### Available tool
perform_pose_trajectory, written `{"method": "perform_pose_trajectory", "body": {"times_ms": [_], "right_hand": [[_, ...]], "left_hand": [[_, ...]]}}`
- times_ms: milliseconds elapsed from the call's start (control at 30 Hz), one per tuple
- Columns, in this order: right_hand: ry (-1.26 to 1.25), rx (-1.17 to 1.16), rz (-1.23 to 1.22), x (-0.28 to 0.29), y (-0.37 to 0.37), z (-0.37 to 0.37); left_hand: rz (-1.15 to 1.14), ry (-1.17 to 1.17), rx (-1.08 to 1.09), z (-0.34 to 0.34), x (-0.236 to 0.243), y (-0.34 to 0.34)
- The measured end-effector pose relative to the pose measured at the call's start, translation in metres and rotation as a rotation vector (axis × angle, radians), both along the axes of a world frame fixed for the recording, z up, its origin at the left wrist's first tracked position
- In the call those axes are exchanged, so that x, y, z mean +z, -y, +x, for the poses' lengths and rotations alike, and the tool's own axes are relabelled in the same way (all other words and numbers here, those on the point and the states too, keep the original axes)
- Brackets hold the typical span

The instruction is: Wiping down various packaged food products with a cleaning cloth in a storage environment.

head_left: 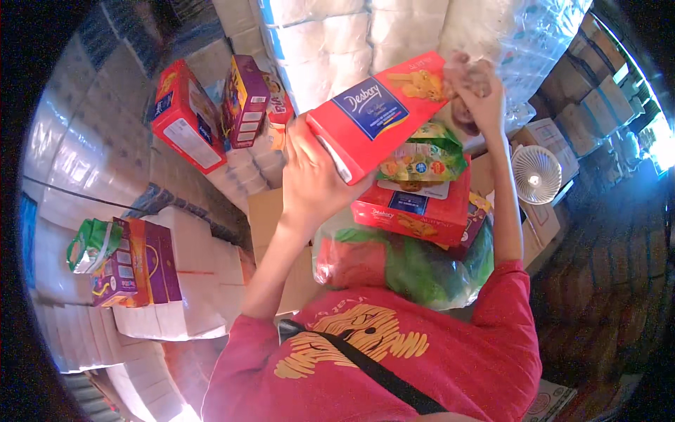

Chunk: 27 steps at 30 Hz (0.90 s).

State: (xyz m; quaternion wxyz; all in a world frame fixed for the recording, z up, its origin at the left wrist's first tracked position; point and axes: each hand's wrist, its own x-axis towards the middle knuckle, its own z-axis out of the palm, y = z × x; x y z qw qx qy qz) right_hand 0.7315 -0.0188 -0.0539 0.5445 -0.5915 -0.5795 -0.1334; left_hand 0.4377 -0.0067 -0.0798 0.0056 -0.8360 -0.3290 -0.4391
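My left hand [306, 169] grips the lower left end of a red box [415, 105] with a blue label and a picture of golden biscuits. The box is held up at a tilt. Beside its far right end, my right hand [489, 105] is closed on a small clear bag [464, 77] with brownish contents, which I cannot make out. Below the raised box lies a green and yellow packet [425, 165]. Under that packet is a second red biscuit box [415, 218], partly covered, with a purple box [474, 235] showing behind its edge.
A clear plastic bag [436, 274] with red and green contents lies close to my body. Left stand another red box [186, 116] and a purple box [245, 102] on white wrapped packs. A green packet [95, 243] lies further left. A white fan [536, 174] stands right.
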Motion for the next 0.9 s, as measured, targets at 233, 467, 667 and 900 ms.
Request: {"method": "perform_pose_trajectory", "body": {"times_ms": [233,467,667,900], "right_hand": [[0.258,0.642,-0.029,0.038,0.065,-0.118],[-0.204,0.170,-0.078,0.007,0.002,-0.025],[-0.173,0.019,-0.094,-0.016,0.004,0.010],[0.331,0.409,0.151,0.021,0.079,-0.108]], "left_hand": [[0.079,-0.031,0.000,0.019,0.002,0.011],[-0.067,0.086,-0.044,0.014,0.003,0.024],[-0.133,0.036,-0.073,0.016,-0.005,0.034],[-0.021,-0.179,-0.132,0.024,-0.007,0.034]]}}
